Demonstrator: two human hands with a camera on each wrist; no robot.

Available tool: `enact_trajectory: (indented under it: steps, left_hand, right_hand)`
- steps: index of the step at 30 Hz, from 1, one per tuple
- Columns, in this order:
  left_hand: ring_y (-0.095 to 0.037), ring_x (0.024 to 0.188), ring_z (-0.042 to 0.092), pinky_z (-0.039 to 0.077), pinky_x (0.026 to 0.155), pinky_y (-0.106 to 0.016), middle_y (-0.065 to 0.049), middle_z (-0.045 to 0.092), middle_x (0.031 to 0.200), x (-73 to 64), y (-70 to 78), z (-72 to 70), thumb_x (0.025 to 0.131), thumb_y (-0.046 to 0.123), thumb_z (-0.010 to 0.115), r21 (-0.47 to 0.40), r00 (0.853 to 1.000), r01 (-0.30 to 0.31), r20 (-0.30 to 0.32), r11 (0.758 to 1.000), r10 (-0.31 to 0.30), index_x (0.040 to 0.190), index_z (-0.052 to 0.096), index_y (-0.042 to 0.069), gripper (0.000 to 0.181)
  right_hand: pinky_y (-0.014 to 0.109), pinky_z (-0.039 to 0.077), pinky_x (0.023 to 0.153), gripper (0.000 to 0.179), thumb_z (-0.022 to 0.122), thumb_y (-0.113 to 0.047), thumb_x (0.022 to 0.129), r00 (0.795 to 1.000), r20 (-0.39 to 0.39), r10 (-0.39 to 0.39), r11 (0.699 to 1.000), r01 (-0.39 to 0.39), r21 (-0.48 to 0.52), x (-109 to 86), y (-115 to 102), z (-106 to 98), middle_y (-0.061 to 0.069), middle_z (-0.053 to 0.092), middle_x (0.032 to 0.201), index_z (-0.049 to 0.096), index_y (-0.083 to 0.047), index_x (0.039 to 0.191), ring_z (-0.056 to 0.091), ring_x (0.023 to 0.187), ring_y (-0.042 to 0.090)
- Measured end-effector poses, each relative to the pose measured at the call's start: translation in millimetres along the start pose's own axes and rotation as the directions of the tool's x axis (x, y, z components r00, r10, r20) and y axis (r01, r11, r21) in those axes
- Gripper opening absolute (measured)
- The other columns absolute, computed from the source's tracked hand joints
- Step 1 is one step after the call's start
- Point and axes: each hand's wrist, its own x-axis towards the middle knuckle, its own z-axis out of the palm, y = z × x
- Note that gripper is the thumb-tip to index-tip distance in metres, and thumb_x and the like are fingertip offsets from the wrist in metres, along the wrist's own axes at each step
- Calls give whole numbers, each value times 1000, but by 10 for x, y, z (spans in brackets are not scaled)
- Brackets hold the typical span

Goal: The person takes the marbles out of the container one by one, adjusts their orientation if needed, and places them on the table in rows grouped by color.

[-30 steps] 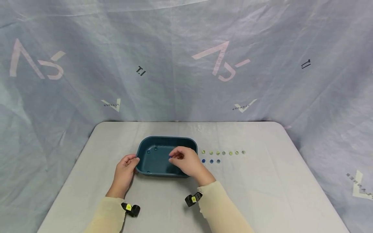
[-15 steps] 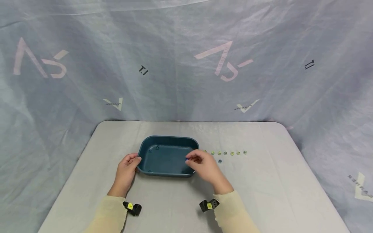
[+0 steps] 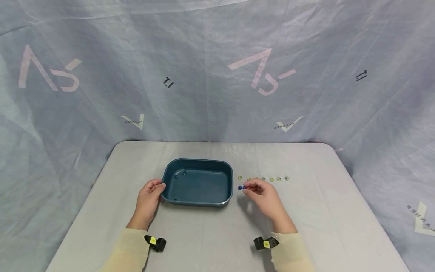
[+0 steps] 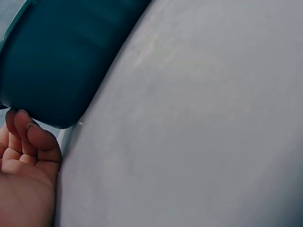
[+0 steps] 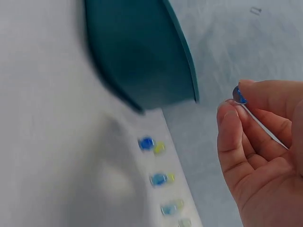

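A dark teal rectangular tub point(image 3: 197, 204) stands on the table, with several small clear marbles point(image 3: 184, 172) inside near its left end. My left hand point(image 3: 147, 202) grips the tub's left rim, thumb on the edge and fingers against the outside wall. Just past the tub's right side, my right hand point(image 3: 266, 200) pinches a blue glass marble point(image 5: 239, 94) between thumb and index finger, raised over the table. Under those fingertips a dark blue marble point(image 3: 239, 187) lies on the table; more bluish marbles point(image 5: 158, 179) show beyond it in the right wrist view.
Behind the right hand runs a row of yellow-green and clear marbles point(image 3: 271, 179), partly covered by that hand. Pale cloth covers the table point(image 3: 210, 241), and a grey printed curtain point(image 3: 204, 75) hangs behind it. Each wrist wears a small black camera point(image 3: 266, 243).
My right hand, pinching the blue marble, has moved right from over the tub to above the front row of marbles. My left hand still holds the tub's left rim.
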Motion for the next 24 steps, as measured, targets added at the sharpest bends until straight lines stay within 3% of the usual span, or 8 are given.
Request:
enact_trajectory:
  steps: [10, 24]
  left_hand:
    - [-14, 81, 59, 52, 71, -25, -17, 66, 105, 10, -20, 1, 103, 22, 65, 6, 1000, -18, 17, 1000, 18, 127, 61, -1, 33]
    - [-13, 80, 59, 52, 71, -26, -15, 66, 103, -23, 7, -17, 103, 24, 65, -3, 1000, -12, 16, 1000, 12, 127, 61, -1, 35]
  right_hand:
    - [25, 54, 80, 18, 75, -10, 95, 994, -98, 54, 991, -65, -118, -84, 222, -389, 6, 71, 101, 74, -4, 112, 67, 91, 17]
    - [23, 54, 75, 22, 74, -15, 97, 978, -170, 124, 973, -154, -175, -61, 435, -773, 10, 72, 105, 73, -4, 116, 66, 91, 17]
